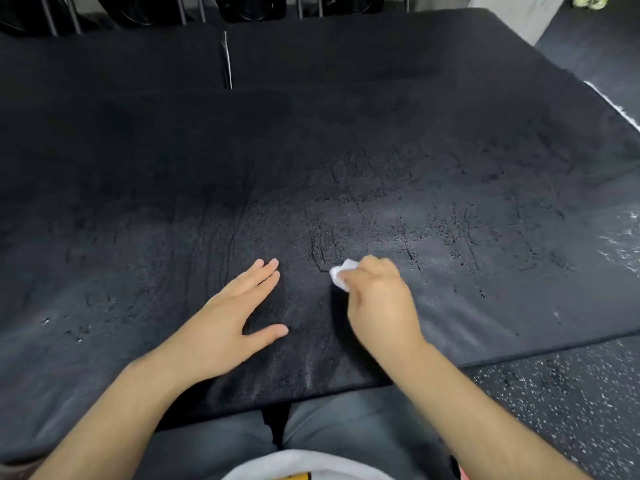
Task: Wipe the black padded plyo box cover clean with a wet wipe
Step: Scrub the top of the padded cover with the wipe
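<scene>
Cover: black padded plyo box cover (346,150) lies flat under both hands and runs well beyond them on every side. Its near edge sits just behind the wrists, over the person's lap.
Left hand (235,317): flat, palm down on the cover, fingers straight and close together, thumb spread toward the other hand. It holds nothing.
Right hand (377,303): knuckles up, fingers curled round a wet wipe (341,275), holding it down on the cover just right of the left hand's fingertips.
Wipe: white and bunched into a small wad. Only its left end shows past the curled fingers, touching the cover.
Surface ahead of the right hand: cracked lines (363,209) and dark flecks mark the cover's skin, thickest beyond and to the right of the knuckles.
Surface left of the left hand: smoother, with a few pale specks (45,321).
Far ahead of the left hand: thin pale seam (227,64) running away from the person.
Well right of the right hand: white scuffs (623,244) at the cover's edge.
Beside the right forearm: dark speckled floor (571,410).
Between the forearms: grey trousers (346,431), below the cover's near edge.
Beyond the cover's far edge: metal bars (65,15).
</scene>
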The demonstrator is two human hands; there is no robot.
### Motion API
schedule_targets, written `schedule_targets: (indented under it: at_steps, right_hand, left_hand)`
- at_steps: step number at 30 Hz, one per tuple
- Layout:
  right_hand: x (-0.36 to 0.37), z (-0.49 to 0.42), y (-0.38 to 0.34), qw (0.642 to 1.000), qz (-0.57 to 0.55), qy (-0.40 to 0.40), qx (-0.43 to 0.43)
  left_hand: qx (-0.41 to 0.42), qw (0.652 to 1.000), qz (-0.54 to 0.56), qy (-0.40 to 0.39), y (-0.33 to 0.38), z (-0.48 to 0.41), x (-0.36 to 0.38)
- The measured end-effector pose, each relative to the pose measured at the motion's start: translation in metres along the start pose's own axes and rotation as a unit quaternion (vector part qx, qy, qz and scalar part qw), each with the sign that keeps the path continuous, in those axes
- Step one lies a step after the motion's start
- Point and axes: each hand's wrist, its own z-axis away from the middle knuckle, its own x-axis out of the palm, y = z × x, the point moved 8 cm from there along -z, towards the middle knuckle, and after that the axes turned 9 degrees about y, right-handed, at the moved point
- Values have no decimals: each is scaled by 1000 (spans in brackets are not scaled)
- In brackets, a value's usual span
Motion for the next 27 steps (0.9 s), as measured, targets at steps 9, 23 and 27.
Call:
schedule_targets:
  at_steps: [9, 23, 27]
  right_hand:
    - [32, -12, -27, 998, -1, -57, -23]
    - [57, -12, -79, 995, -12, -84, -58]
    - [53, -37, -48, 996, 24, -74, -51]
  left_hand:
    - [16, 999, 33, 35, -5, 4, 0]
    - [15, 996, 65, 61, -8, 11, -3]
    - [15, 995, 62, 72, -8, 12, -5]
